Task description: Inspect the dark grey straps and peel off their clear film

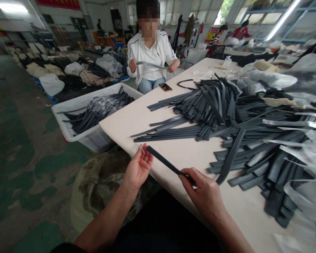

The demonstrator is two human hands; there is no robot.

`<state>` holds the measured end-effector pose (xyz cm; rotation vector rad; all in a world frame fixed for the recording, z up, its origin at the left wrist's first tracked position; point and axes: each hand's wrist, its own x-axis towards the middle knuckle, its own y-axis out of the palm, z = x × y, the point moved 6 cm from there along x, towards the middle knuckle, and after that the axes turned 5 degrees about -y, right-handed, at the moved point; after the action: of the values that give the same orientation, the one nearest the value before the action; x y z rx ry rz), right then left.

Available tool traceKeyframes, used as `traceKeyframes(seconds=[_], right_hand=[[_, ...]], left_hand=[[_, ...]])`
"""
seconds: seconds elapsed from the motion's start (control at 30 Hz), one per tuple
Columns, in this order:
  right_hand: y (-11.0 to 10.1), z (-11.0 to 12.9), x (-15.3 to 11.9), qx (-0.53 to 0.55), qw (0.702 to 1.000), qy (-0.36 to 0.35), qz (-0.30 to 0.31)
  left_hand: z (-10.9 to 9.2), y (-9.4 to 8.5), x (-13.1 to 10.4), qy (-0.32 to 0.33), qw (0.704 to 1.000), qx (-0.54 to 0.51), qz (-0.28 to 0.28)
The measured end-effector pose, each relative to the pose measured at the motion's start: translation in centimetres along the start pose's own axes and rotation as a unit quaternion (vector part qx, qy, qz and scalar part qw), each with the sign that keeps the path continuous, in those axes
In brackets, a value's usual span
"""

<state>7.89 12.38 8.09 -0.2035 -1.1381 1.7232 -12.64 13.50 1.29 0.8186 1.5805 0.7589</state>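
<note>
My right hand [204, 191] grips one dark grey strip [163, 161] near its lower end, holding it over the front edge of the pale table [137, 119]. The strip's far tip points at my left hand [139, 168], whose fingers pinch a thin clear film [139, 148] right beside that tip. A large heap of the same dark strips [226, 119] covers the table to the right of my hands, some still wrapped in clear film.
A white bin [76, 131] holding more strips stands on the floor left of the table. A seated person in a white jacket [151, 52] handles a strip across the table, a phone [165, 87] beside them. A bag [100, 182] lies under my left arm.
</note>
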Motion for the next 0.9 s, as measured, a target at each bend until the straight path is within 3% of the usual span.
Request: traceKeyframes(seconds=[0.53, 0.9], right_hand=[[0.11, -0.06, -0.07, 0.011, 1.000, 0.006, 0.008], [0.22, -0.36, -0.15, 0.019, 1.000, 0.008, 0.002]], left_hand=[[-0.07, -0.06, -0.05, 0.027, 0.999, 0.011, -0.033], [0.09, 0.19, -0.13, 0.020, 1.000, 0.006, -0.013]])
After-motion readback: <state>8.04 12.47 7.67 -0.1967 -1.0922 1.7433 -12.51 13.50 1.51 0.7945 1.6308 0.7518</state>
